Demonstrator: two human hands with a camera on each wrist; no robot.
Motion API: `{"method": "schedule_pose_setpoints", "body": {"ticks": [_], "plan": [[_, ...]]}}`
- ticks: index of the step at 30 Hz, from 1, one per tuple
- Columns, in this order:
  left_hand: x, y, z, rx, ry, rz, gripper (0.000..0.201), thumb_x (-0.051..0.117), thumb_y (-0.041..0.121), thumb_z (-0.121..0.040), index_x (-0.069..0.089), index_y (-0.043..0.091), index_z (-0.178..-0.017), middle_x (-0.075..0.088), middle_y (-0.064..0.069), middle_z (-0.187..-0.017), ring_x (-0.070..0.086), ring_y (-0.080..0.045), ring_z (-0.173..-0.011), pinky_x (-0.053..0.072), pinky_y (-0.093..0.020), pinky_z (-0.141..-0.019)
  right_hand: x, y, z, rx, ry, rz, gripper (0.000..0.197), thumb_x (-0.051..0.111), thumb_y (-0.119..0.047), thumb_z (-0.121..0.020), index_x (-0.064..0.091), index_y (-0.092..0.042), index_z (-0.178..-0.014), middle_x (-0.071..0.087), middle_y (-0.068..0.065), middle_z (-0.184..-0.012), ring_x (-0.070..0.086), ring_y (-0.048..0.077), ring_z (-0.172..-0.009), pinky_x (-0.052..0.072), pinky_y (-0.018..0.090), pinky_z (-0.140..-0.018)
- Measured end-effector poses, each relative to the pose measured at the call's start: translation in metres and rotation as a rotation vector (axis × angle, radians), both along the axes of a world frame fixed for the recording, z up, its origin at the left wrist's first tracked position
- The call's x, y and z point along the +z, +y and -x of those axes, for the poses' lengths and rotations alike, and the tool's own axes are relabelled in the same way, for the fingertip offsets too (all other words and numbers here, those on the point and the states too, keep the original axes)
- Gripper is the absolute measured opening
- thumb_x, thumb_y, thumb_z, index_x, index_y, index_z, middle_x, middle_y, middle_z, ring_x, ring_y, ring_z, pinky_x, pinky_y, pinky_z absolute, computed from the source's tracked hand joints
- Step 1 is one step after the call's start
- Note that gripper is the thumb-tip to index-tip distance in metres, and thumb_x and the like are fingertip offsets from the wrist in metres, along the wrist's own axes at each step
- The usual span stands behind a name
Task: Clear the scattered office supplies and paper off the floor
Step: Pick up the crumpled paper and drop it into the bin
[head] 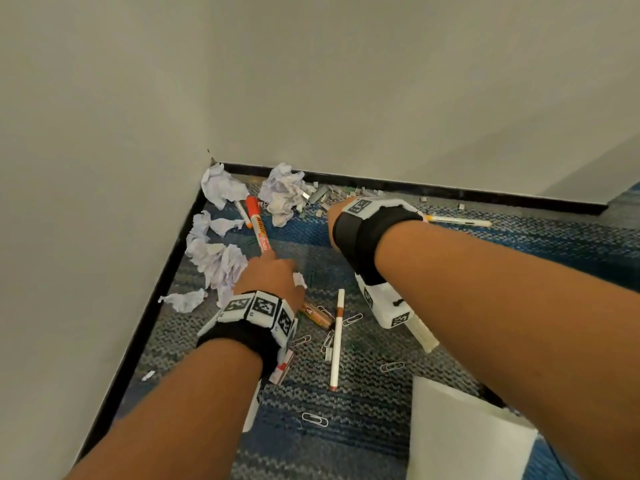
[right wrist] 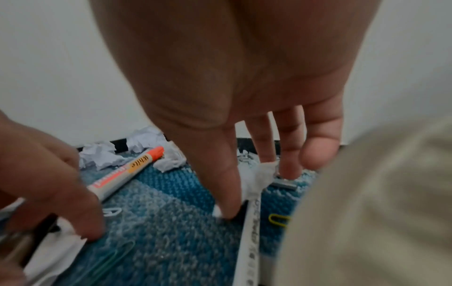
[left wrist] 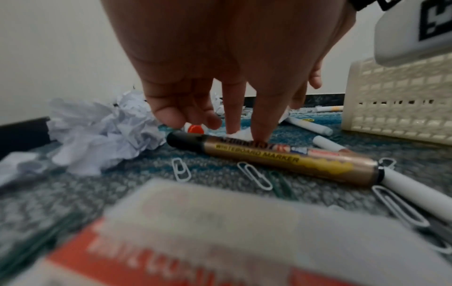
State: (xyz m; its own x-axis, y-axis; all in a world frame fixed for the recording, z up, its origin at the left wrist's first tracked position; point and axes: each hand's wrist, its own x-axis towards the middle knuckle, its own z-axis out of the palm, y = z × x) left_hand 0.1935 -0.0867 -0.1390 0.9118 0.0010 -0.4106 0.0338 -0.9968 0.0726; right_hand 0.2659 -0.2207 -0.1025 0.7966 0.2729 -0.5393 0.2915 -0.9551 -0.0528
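Crumpled white paper balls [head: 221,261] lie in the carpet corner beside an orange whiteboard marker [head: 258,225]. My left hand [head: 273,268] reaches down just below that marker. Its straight fingertips [left wrist: 260,133] press a small paper scrap [left wrist: 240,134] beside a gold whiteboard marker [left wrist: 281,156]. My right hand [head: 330,220] is lowered near a heap of loose staples [head: 332,195], mostly hidden behind its wristband. In the right wrist view my right hand [right wrist: 247,183] pinches a small white paper scrap [right wrist: 259,178] between thumb and forefinger, just above a white pen [right wrist: 249,232].
A cream slotted basket [left wrist: 391,108] stands on the carpet under my right forearm. A white container [head: 460,438] is at the lower right. Several paper clips [head: 314,419], a white pen [head: 337,337] and a red-and-white box [head: 282,367] lie around. Walls close the left and far sides.
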Motion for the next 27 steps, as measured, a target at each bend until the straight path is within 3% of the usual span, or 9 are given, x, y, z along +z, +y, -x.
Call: {"method": "schedule_pose_setpoints", "body": {"ticks": [2, 6, 10, 12, 14, 16, 19, 23, 27], "plan": [[-0.005, 0.003, -0.001, 0.042, -0.034, 0.076, 0.031, 0.060, 0.034, -0.086, 0.063, 0.020, -0.113, 0.049, -0.011, -0.123, 0.052, -0.032, -0.111, 0.048, -0.041, -0.092, -0.008, 0.000, -0.003, 0.019, 0.058, 0.085, 0.046, 0.062, -0.031, -0.088, 0.050, -0.015, -0.130, 0.055, 0.010, -0.120, 0.053, 0.027, -0.120, 0.042, 0.033, -0.097], [-0.005, 0.006, 0.004, 0.058, -0.263, 0.342, 0.011, 0.064, 0.022, -0.081, 0.060, 0.017, -0.071, 0.049, -0.005, -0.090, 0.051, -0.027, -0.092, 0.043, -0.034, -0.081, -0.014, 0.015, -0.010, -0.117, -0.053, -0.075, 0.033, 0.054, -0.032, -0.087, 0.062, -0.007, -0.106, 0.058, 0.009, -0.085, 0.057, 0.029, -0.075, 0.051, 0.034, -0.074], [0.005, 0.019, 0.009, 0.229, -0.368, 0.529, 0.032, 0.059, 0.009, -0.074, 0.033, 0.020, -0.058, 0.038, 0.004, -0.065, 0.038, -0.011, -0.058, 0.025, -0.023, -0.053, -0.017, 0.030, -0.021, -0.217, -0.101, -0.265, 0.033, 0.043, -0.024, -0.095, 0.050, -0.004, -0.120, 0.057, 0.016, -0.119, 0.057, 0.033, -0.104, 0.043, 0.033, -0.078], [0.007, 0.032, 0.010, 0.312, -0.391, 0.548, 0.026, 0.053, 0.004, -0.078, 0.036, 0.019, -0.065, 0.044, 0.003, -0.061, 0.040, -0.009, -0.054, 0.028, -0.022, -0.049, -0.020, 0.037, -0.023, -0.290, -0.133, -0.412, 0.041, 0.046, -0.013, -0.091, 0.036, -0.007, -0.130, 0.054, 0.019, -0.111, 0.056, 0.036, -0.095, 0.041, 0.034, -0.067], [0.008, 0.044, 0.010, 0.373, -0.418, 0.548, 0.017, 0.048, 0.001, -0.081, 0.044, 0.018, -0.082, 0.049, 0.002, -0.068, 0.045, -0.014, -0.058, 0.032, -0.018, -0.050, -0.020, 0.045, -0.024, -0.218, -0.131, -0.479, 0.059, 0.045, -0.010, -0.090, 0.021, -0.018, -0.143, 0.048, 0.017, -0.111, 0.053, 0.033, -0.088, 0.038, 0.034, -0.066], [0.008, 0.058, 0.011, 0.422, -0.391, 0.468, 0.024, 0.051, 0.008, -0.082, 0.048, 0.019, -0.103, 0.051, -0.004, -0.092, 0.048, -0.021, -0.072, 0.035, -0.025, -0.062, -0.021, 0.054, -0.029, -0.077, -0.083, -0.320, 0.068, 0.045, -0.012, -0.091, 0.012, -0.027, -0.149, 0.032, 0.018, -0.139, 0.049, 0.037, -0.112, 0.042, 0.041, -0.088], [0.004, 0.076, 0.012, 0.426, -0.260, 0.262, 0.048, 0.058, 0.025, -0.084, 0.041, 0.026, -0.130, 0.040, -0.010, -0.124, 0.053, -0.032, -0.097, 0.040, -0.034, -0.080, -0.028, 0.064, -0.040, -0.015, -0.104, -0.123, 0.060, 0.051, -0.024, -0.091, 0.026, -0.025, -0.145, 0.018, 0.022, -0.147, 0.037, 0.046, -0.125, 0.038, 0.051, -0.101], [-0.002, 0.088, 0.008, 0.382, -0.255, 0.211, 0.034, 0.061, 0.033, -0.085, 0.054, 0.026, -0.118, 0.044, -0.010, -0.118, 0.056, -0.031, -0.097, 0.043, -0.035, -0.082, -0.036, 0.069, -0.040, -0.033, -0.273, -0.146, 0.062, 0.061, -0.036, -0.084, 0.037, -0.020, -0.139, 0.025, 0.019, -0.143, 0.032, 0.039, -0.128, 0.039, 0.046, -0.098], [-0.004, 0.089, 0.006, 0.333, -0.316, 0.249, 0.015, 0.066, 0.027, -0.081, 0.066, 0.019, -0.094, 0.046, -0.009, -0.113, 0.053, -0.027, -0.102, 0.039, -0.030, -0.084, -0.036, 0.071, -0.034, -0.088, -0.293, -0.281, 0.069, 0.050, -0.055, -0.083, 0.040, -0.013, -0.136, 0.030, 0.018, -0.140, 0.033, 0.037, -0.127, 0.035, 0.042, -0.100]]}}
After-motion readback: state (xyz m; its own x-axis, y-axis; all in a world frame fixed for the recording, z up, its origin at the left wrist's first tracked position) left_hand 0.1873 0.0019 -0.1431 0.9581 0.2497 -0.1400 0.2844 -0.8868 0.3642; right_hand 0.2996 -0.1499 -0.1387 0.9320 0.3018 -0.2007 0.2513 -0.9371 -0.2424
